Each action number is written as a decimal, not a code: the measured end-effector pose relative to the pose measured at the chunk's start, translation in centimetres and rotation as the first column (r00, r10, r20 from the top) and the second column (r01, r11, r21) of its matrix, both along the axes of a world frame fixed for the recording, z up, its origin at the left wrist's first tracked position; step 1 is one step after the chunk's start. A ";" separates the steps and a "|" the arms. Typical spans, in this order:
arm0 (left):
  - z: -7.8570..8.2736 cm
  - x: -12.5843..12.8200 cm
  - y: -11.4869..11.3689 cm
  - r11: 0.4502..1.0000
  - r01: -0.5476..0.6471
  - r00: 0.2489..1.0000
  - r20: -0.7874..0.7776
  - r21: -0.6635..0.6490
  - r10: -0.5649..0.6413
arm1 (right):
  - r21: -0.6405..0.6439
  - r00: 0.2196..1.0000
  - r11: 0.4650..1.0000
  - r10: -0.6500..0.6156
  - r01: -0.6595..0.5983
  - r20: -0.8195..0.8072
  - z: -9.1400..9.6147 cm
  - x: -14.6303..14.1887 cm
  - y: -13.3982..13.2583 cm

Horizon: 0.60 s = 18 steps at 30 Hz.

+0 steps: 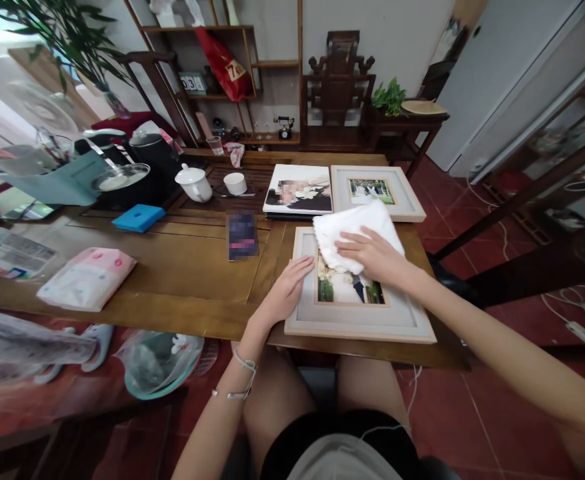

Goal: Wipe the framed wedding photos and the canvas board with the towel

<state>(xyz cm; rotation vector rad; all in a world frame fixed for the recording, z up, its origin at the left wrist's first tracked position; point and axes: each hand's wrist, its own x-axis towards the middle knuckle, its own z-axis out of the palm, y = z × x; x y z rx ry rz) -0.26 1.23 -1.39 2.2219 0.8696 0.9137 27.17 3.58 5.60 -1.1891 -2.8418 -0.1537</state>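
A pale framed photo (402, 325) lies flat at the near edge of the wooden table (187, 267). My left hand (286, 290) rests open on the frame's left border, fingers flat. My right hand (372, 253) presses a white folded cloth (355, 223) onto the glass, fingers stretched flat over the cloth. The cloth covers the upper part of the picture.
Behind lie a second framed photo (377, 192) and a frameless print (298, 190). A phone (242, 235), white teapot (195, 183), cup (235, 183), blue sponge (138, 217) and pink packet (88, 278) sit to the left. A bin (159, 363) stands on the floor beneath.
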 end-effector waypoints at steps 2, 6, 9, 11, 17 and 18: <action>-0.1 0.0 0.0 1.000 0.003 1.000 0.011 -0.003 -0.003 | 0.044 0.998 0.998 -0.055 0.054 0.023 0.3 2.6 -0.6; 0.0 0.0 0.0 1.000 0.000 1.000 0.020 -0.002 0.000 | 0.080 0.979 0.977 -0.199 0.196 0.041 1.4 5.0 -1.7; 0.0 0.0 0.0 1.000 -0.005 1.000 0.013 -0.004 0.005 | 0.078 0.946 0.945 -0.322 0.319 0.031 2.0 3.8 -2.0; 0.0 0.0 0.0 1.000 -0.004 1.000 0.014 -0.003 0.004 | 0.055 0.917 0.915 -0.398 0.400 -0.031 2.2 2.4 -1.7; -0.2 0.0 0.0 1.000 -0.010 0.999 0.033 -0.002 0.010 | -0.056 0.828 0.858 -0.507 0.510 -0.239 1.4 -0.2 0.7; -0.1 0.0 0.0 1.000 -0.011 0.999 0.031 -0.002 0.011 | -0.051 0.837 0.865 -0.497 0.500 -0.231 1.2 -0.7 0.8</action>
